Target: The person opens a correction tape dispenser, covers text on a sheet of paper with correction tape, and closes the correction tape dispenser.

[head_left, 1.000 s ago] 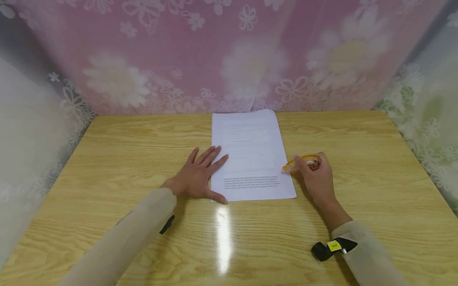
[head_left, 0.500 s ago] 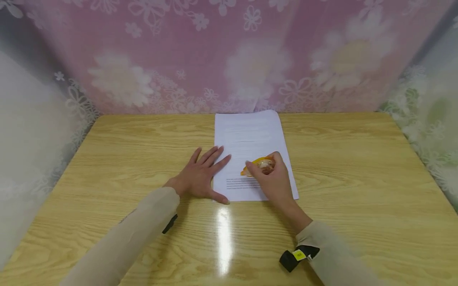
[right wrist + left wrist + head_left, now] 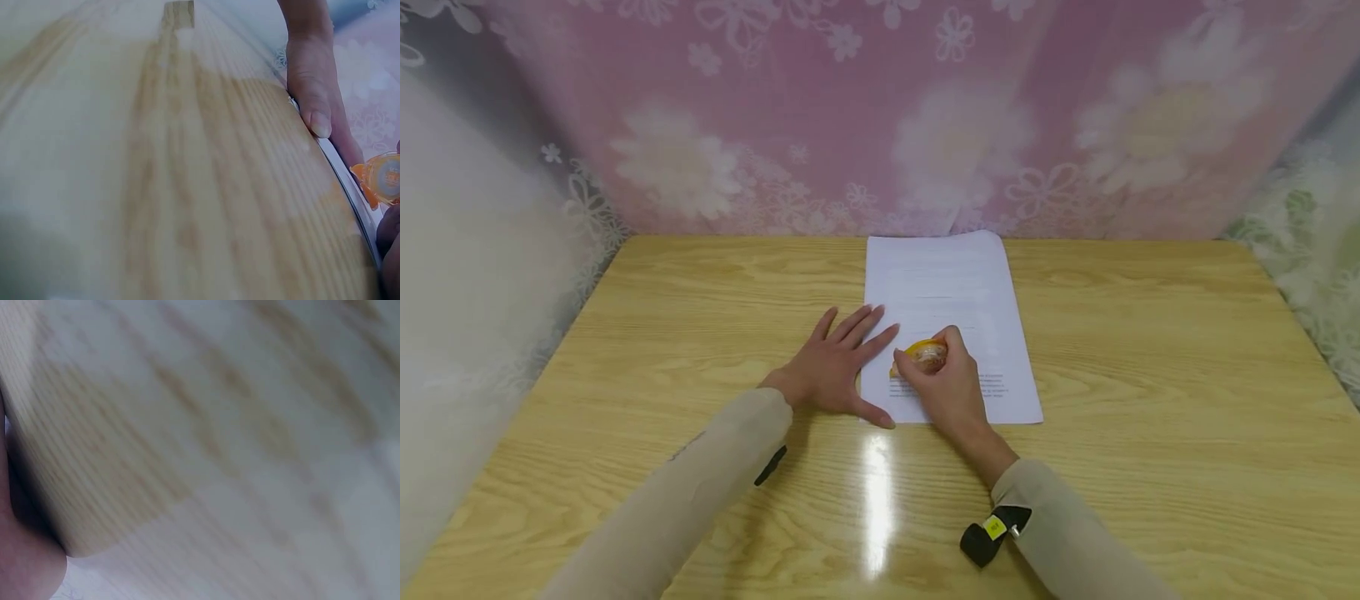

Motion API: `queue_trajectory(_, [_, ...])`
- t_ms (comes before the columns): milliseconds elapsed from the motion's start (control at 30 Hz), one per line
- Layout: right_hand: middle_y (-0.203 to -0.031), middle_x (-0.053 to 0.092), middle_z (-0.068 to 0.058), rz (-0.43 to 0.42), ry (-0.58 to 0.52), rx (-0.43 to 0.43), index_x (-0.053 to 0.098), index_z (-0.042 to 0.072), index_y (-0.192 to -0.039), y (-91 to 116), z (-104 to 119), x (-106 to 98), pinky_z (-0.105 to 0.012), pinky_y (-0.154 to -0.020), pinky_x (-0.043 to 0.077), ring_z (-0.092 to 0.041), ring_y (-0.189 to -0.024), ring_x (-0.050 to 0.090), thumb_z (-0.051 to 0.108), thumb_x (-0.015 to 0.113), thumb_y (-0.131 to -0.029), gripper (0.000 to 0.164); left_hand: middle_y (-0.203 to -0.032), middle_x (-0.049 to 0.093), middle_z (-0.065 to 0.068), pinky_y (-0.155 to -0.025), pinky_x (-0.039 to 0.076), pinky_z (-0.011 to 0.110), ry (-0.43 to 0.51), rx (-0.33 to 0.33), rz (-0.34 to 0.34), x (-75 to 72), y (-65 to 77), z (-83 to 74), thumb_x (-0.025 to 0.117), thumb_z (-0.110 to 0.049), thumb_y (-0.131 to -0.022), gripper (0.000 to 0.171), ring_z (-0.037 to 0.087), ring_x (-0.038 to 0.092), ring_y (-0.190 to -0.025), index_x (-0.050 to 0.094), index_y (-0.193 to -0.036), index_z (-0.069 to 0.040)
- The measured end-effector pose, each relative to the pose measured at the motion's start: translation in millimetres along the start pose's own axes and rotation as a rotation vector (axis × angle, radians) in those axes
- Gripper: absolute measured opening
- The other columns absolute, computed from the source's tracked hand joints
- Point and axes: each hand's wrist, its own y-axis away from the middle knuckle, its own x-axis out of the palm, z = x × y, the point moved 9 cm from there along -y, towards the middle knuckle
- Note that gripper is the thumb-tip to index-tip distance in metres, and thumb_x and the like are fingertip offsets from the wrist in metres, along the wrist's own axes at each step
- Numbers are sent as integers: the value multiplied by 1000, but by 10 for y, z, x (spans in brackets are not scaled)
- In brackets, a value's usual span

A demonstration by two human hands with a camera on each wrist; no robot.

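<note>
A white sheet of paper [image 3: 951,279] lies on the table, with printed lines near its bottom and pale, blanked-out bands above them. My left hand [image 3: 831,367] rests flat at its left edge, fingers spread and thumb at the lower corner. Between thumb and fingers, my right hand [image 3: 951,392] grips an orange, see-through correction tape [image 3: 930,357], its tip at the left end of the top printed line. The right wrist view shows the dispenser [image 3: 381,178] close to the left hand [image 3: 312,81]. Only a bit of the left hand [image 3: 31,569] appears in the left wrist view.
The wood-grain table [image 3: 715,283] stretches out on both sides of the paper. Behind it hangs a pink floral curtain [image 3: 850,125], close to the paper's slightly curled top edge. A black wrist camera [image 3: 981,542] sits on the right sleeve.
My right hand has carried the correction tape leftward from beyond the paper's right edge to the left start of the printed text. The left hand stays in place; the head view shifts slightly.
</note>
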Motion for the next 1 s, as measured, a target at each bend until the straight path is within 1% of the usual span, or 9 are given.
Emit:
queue_trajectory(167, [-83,59,-7,13,9,5,41,11,-94,10,-24,13,-31,-55,47,-18,-66,57,40,70,-85,42,-159,-10,2,-111,-5,53,0,-7,18,3,9,-8,30,-99,-57,123,19,-11,-144,-1,-154,-30])
queue_trajectory(433, [-82,59,-6,26,25,-20,42,11,-95,15,-41,43,-30,-54,46,-17,-66,55,39,71,-84,42,-160,-7,3,-111,-5,54,11,4,0,8,4,-25,32,-99,-57,123,20,-9,-144,2,-155,-29])
queue_trajectory(600, [-82,59,-6,36,46,-35,40,10,-95,-4,-3,42,-30,-55,46,-18,-66,56,35,72,-85,42,-160,-8,3,-111,-5,53,-3,1,4,20,-11,-17,29,-99,-57,124,19,-11,-144,1,-155,-30])
queue_trajectory(733, [-82,59,-7,45,70,-30,40,10,-96,-11,32,44,-30,-56,47,-19,-68,56,35,72,-84,42,-159,-9,2,-111,-6,53,-17,-8,7,22,-16,-3,27,-100,-56,124,19,-12,-144,-1,-154,-30])
queue_trajectory(1000, [-82,59,-6,20,103,-49,41,9,-94,-24,59,-10,-30,-57,47,-19,-68,57,34,72,-84,41,-159,-10,3,-111,-6,53,-8,-11,17,-10,-5,7,29,-100,-56,124,19,-11,-144,-1,-154,-30])
